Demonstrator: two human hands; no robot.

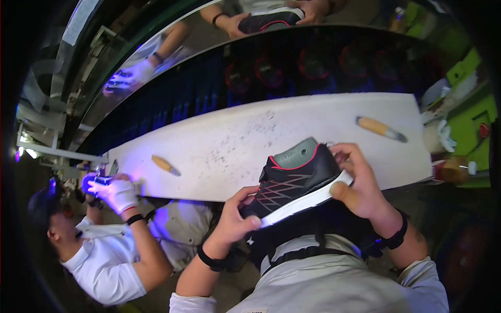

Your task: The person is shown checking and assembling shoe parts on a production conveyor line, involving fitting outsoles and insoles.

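I hold a black sneaker point(295, 180) with red trim, red side stitching and a white sole, lying on its side above my lap at the near edge of a white worktable point(235, 141). My left hand point(235, 216) grips the toe end, thumb on the white sole. My right hand point(355, 180) wraps the heel, thumb pressed on the sole edge. Both wrists wear black bands.
Two wooden-handled tools lie on the table, one at the left point(165, 165), one at the far right point(381, 128). A dark conveyor point(292, 68) runs behind. A person point(112, 255) in white with a glove point(119, 194) works at my left; other hands hold a shoe point(269, 20) across the belt.
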